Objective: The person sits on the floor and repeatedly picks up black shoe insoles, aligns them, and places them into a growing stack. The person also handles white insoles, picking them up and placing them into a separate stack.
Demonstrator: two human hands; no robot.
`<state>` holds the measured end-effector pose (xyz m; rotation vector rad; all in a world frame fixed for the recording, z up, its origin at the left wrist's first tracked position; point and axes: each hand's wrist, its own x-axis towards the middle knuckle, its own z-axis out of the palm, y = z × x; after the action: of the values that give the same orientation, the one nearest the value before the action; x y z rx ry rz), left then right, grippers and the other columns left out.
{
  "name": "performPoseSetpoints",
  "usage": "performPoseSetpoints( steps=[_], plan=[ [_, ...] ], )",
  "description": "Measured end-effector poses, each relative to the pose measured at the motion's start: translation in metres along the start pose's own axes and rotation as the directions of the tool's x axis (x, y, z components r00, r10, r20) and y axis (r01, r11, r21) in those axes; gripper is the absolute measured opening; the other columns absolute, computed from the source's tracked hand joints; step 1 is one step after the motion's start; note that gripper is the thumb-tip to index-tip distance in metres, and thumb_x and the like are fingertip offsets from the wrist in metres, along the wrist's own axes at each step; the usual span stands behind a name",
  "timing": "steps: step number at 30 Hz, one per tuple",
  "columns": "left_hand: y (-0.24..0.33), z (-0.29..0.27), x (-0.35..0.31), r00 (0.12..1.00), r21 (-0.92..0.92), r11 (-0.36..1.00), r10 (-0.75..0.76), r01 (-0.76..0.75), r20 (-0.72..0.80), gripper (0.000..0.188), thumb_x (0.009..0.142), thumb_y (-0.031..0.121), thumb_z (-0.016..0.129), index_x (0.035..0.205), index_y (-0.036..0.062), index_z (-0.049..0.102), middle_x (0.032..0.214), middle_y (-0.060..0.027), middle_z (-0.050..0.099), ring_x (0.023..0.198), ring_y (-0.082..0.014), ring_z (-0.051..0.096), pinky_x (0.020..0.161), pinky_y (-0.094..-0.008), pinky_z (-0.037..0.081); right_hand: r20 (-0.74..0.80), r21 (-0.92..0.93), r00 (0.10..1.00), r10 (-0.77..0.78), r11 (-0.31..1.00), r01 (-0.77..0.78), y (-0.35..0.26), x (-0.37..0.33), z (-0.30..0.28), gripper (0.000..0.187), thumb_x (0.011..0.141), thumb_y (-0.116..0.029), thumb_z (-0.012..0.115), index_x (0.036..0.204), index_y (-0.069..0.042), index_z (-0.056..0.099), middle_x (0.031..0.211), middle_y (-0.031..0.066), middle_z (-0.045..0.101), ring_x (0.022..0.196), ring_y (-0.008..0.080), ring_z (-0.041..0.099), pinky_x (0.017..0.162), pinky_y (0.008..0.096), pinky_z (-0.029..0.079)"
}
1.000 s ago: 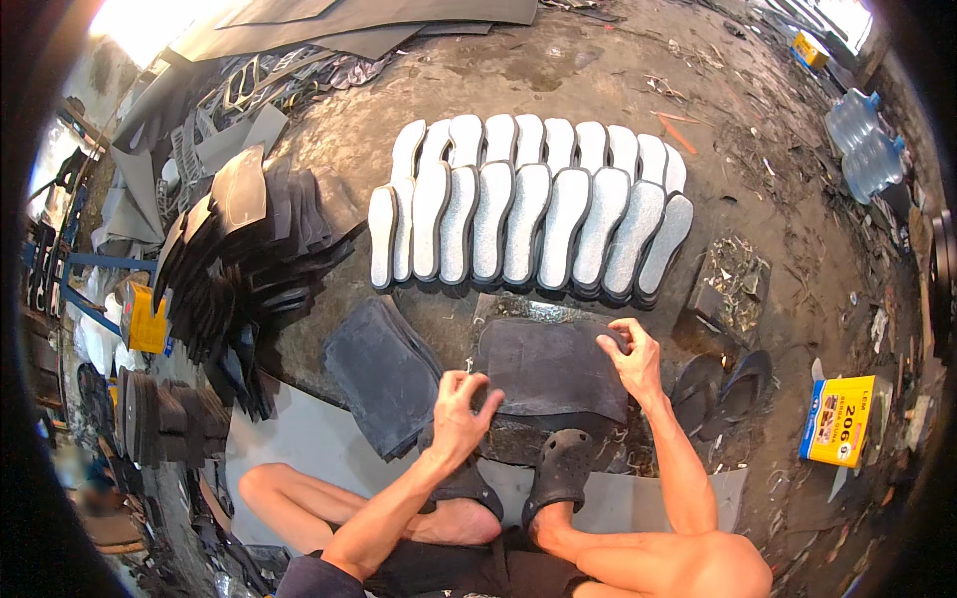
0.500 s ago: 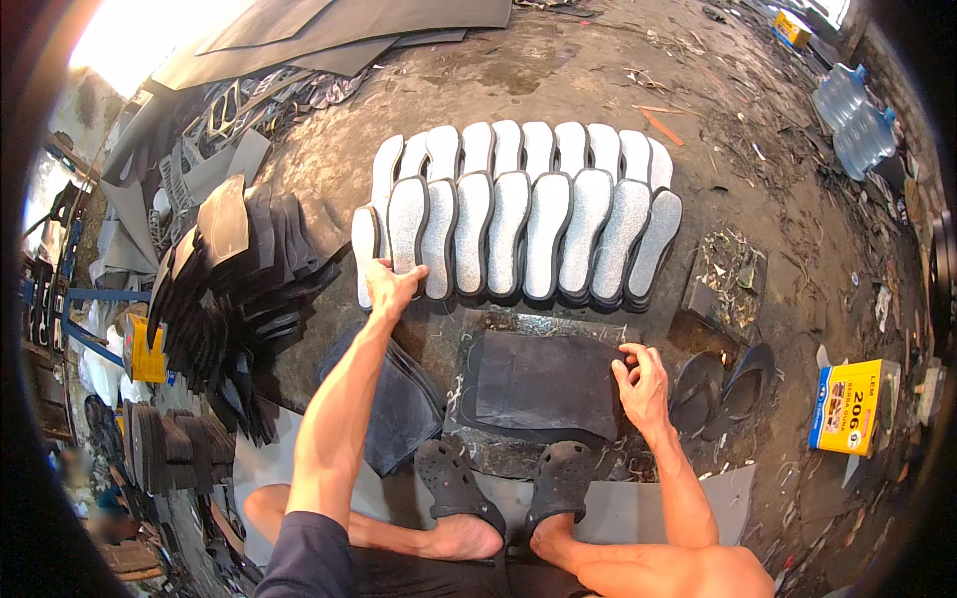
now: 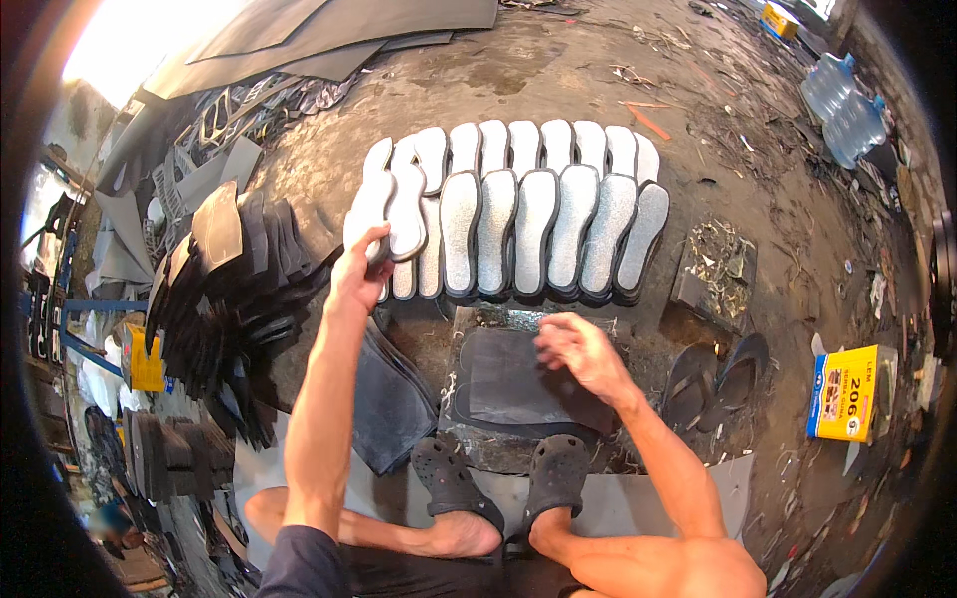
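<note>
At the left end of the rows of soles, my left hand (image 3: pixel 357 277) is closed on white-topped shoe soles with dark edges. One sole (image 3: pixel 406 217) tilts up beside its fingertips; how many it grips is hidden. Several more white-topped soles (image 3: pixel 536 224) stand in stacks in two rows across the middle. My right hand (image 3: pixel 586 361) hovers over a black sheet (image 3: pixel 518 384), fingers apart and slightly blurred, holding nothing visible. That sheet lies on a dark board (image 3: pixel 488 456) in front of my feet.
More dark sheets (image 3: pixel 384 414) lie left of the board. Piled dark cut pieces (image 3: pixel 224 299) stand farther left. At right are a scrap-covered block (image 3: pixel 720 269), black flip-flops (image 3: pixel 690 389), a yellow box (image 3: pixel 847 392) and large clear blue bottles (image 3: pixel 852 125).
My left hand has lifted soles from the near row's left end, exposing others beneath. My right hand has moved left from the black sheet's right edge to above it.
</note>
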<state>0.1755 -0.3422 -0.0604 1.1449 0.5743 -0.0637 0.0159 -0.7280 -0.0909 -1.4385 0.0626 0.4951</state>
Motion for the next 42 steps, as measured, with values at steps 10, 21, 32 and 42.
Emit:
performPoseSetpoints(
  steps=[10,21,32,42],
  plan=[
    [-0.139,0.086,-0.247,0.967,-0.048,0.985,-0.153,0.166,0.202,0.028,0.108,0.031,0.078,0.111,0.0066,0.064,0.081,-0.0001,0.063,0.060,-0.0077,0.054,0.048,-0.0256,0.037,-0.190,-0.110,0.959,-0.212,0.975,0.194,0.012,-0.052,0.031,0.067,0.111,-0.035,0.071,0.161,0.005,0.050,0.155,0.0228,0.064,0.140,0.0229,0.060,0.120,0.0414,0.047],
    [-0.270,0.159,-0.330,0.795,0.257,0.947,-0.001,-0.194,0.606,0.042,0.107,0.032,0.080,0.124,0.0023,0.055,0.104,-0.0046,0.068,0.086,-0.0136,0.062,0.067,-0.0342,0.053,-0.970,0.031,0.244,0.023,0.999,0.029,0.153,-0.287,-0.128,0.067,0.106,-0.035,0.052,0.163,0.000,0.049,0.146,0.0177,0.063,0.126,0.0285,0.063,0.106,0.0429,0.052],
    [-0.269,0.148,-0.326,0.652,0.791,0.342,-0.448,-0.507,0.612,0.076,0.101,0.047,0.077,0.150,-0.0048,0.051,0.115,-0.0345,0.072,0.106,-0.0519,0.075,0.093,-0.0559,0.061,-0.965,-0.262,0.150,-0.215,0.808,-0.528,0.205,-0.290,-0.137,0.053,0.117,-0.034,0.053,0.157,-0.001,0.056,0.154,0.0247,0.058,0.144,0.0450,0.052,0.123,0.0536,0.038],
    [-0.168,0.069,-0.023,0.821,0.950,0.157,0.553,-0.269,0.141,0.105,0.080,0.046,0.100,0.151,-0.0135,0.050,0.144,-0.0316,0.053,0.137,-0.0461,0.053,0.118,-0.0523,0.045,-0.526,-0.581,0.770,-0.361,0.814,-0.015,0.024,-0.109,-0.042,0.026,0.109,-0.016,0.066,0.130,-0.001,0.072,0.115,0.0177,0.077,0.102,0.0276,0.077,0.089,0.0392,0.061]
  ],
)
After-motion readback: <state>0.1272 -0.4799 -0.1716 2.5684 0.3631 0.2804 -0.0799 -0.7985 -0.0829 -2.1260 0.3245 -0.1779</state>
